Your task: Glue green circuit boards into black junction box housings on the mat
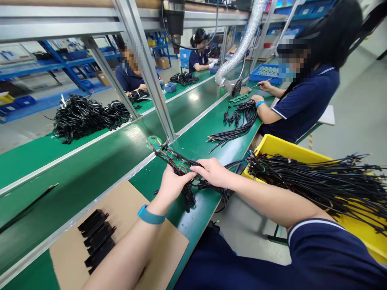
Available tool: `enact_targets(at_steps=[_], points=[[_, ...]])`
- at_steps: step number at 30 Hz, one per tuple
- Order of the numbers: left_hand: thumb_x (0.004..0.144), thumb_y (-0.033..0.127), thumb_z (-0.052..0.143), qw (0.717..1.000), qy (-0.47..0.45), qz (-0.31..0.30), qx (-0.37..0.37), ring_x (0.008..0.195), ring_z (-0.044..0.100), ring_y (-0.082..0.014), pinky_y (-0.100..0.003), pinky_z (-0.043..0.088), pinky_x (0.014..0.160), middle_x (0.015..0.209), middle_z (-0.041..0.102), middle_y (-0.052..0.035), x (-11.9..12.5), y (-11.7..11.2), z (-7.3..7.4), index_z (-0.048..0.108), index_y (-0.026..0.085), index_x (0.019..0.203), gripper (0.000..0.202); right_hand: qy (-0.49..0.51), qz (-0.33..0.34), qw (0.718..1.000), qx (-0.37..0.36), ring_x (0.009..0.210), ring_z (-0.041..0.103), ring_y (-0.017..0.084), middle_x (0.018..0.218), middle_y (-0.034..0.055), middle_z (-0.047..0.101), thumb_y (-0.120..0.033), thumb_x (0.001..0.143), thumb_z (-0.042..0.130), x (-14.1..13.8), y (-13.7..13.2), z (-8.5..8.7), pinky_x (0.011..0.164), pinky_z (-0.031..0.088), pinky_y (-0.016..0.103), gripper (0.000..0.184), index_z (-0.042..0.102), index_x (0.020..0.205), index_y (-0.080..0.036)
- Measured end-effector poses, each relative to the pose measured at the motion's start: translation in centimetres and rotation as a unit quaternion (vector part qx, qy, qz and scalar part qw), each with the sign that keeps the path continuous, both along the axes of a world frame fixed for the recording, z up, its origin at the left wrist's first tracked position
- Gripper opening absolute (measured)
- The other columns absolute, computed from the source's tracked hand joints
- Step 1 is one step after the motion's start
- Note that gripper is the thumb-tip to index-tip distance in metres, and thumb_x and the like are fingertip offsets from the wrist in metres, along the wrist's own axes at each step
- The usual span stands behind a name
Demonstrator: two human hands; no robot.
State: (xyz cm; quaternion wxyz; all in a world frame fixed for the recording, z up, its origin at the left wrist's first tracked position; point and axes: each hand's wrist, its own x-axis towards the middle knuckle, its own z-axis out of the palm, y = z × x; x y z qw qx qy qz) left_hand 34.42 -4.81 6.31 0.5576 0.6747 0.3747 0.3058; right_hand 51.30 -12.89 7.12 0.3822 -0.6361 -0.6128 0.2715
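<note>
Over the green bench top, my left hand (171, 184), with a teal band on its wrist, closes round a bundle of black cables (188, 197). My right hand (214, 172) meets it from the right, thumb and fingers pinched on the black cables too. Beyond the fingers, small green circuit boards (155, 141) with thin red, blue and yellow wires are joined to the cables. Part of the bundle is hidden behind my hands, and some cables hang at the bench's edge.
Black plastic housings (96, 224) lie on a cardboard sheet (119, 203) at lower left. A yellow bin (298, 153) full of black cables stands at right. An aluminium post (151, 74) rises behind the bench. A co-worker (311, 98) works at upper right beside more cables (242, 128).
</note>
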Motion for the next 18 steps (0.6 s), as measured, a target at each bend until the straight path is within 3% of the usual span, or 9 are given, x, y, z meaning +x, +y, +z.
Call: enact_targets(at_steps=[3, 5, 8, 10, 13, 16, 18], points=[[0.069, 0.033, 0.082, 0.997, 0.013, -0.079, -0.022, 0.078, 0.069, -0.0198, -0.033, 0.054, 0.075, 0.089, 0.074, -0.0043, 0.4, 0.7, 2.0, 0.065, 0.015, 0.094, 0.036, 0.038, 0.029, 0.996, -0.073, 0.056, 0.059, 0.013, 0.062, -0.0019, 0.059, -0.05, 0.1, 0.048, 1.5, -0.6, 1.9, 0.057, 0.042, 0.024, 0.039, 0.056, 0.078, -0.018], [0.073, 0.033, 0.078, 0.994, 0.03, -0.105, -0.026, 0.071, 0.069, -0.02, -0.033, 0.054, 0.07, 0.08, 0.074, -0.0032, 0.1, 0.9, 3.2, 0.063, 0.015, 0.092, 0.03, 0.02, 0.08, 0.989, -0.12, 0.06, 0.061, 0.014, 0.069, -0.0008, 0.063, -0.053, 0.094, 0.057, 2.8, -1.1, 2.4, 0.057, 0.043, 0.024, 0.037, 0.058, 0.085, -0.018], [0.077, 0.032, 0.074, 0.994, 0.056, -0.09, -0.009, 0.063, 0.068, -0.0201, -0.03, 0.051, 0.062, 0.067, 0.07, -0.001, -0.2, 0.7, 4.1, 0.058, 0.018, 0.089, 0.025, 0.001, 0.146, 0.973, -0.179, 0.065, 0.059, 0.013, 0.074, -0.0024, 0.064, -0.048, 0.078, 0.076, 4.2, -1.8, 1.6, 0.056, 0.04, 0.023, 0.036, 0.062, 0.089, -0.017], [0.078, 0.032, 0.074, 0.995, 0.058, -0.077, 0.005, 0.058, 0.065, -0.0182, -0.027, 0.046, 0.056, 0.062, 0.068, 0.0007, -0.3, 0.3, 4.1, 0.056, 0.019, 0.088, 0.025, 0.011, 0.164, 0.966, -0.198, 0.062, 0.054, 0.012, 0.069, -0.0039, 0.06, -0.041, 0.077, 0.076, 4.7, -2.0, 0.7, 0.055, 0.037, 0.022, 0.03, 0.063, 0.083, -0.016], [0.079, 0.034, 0.075, 0.999, 0.013, -0.045, 0.001, 0.053, 0.06, -0.0151, -0.025, 0.042, 0.054, 0.055, 0.063, 0.0026, -0.3, -0.1, 4.2, 0.054, 0.019, 0.084, 0.026, 0.05, 0.174, 0.97, -0.164, 0.063, 0.051, 0.011, 0.068, -0.0036, 0.058, -0.038, 0.084, 0.069, 4.9, -2.2, 1.3, 0.057, 0.037, 0.023, 0.025, 0.063, 0.078, -0.015], [0.08, 0.035, 0.075, 0.994, -0.073, -0.037, -0.072, 0.056, 0.06, -0.0142, -0.025, 0.045, 0.057, 0.061, 0.064, 0.0006, -0.8, -0.1, 5.1, 0.055, 0.019, 0.079, 0.027, 0.124, 0.152, 0.977, -0.083, 0.065, 0.052, 0.011, 0.072, -0.0034, 0.059, -0.04, 0.088, 0.066, 4.7, -2.4, 4.4, 0.06, 0.04, 0.023, 0.026, 0.061, 0.087, -0.015], [0.081, 0.041, 0.073, 0.978, -0.099, -0.095, -0.155, 0.059, 0.062, -0.0154, -0.027, 0.047, 0.055, 0.075, 0.07, -0.0053, -1.5, 0.0, 6.1, 0.061, 0.017, 0.081, 0.027, 0.184, 0.165, 0.968, -0.055, 0.062, 0.055, 0.011, 0.069, -0.0038, 0.06, -0.043, 0.09, 0.067, 4.2, -2.6, 6.8, 0.06, 0.044, 0.024, 0.028, 0.058, 0.092, -0.016]])
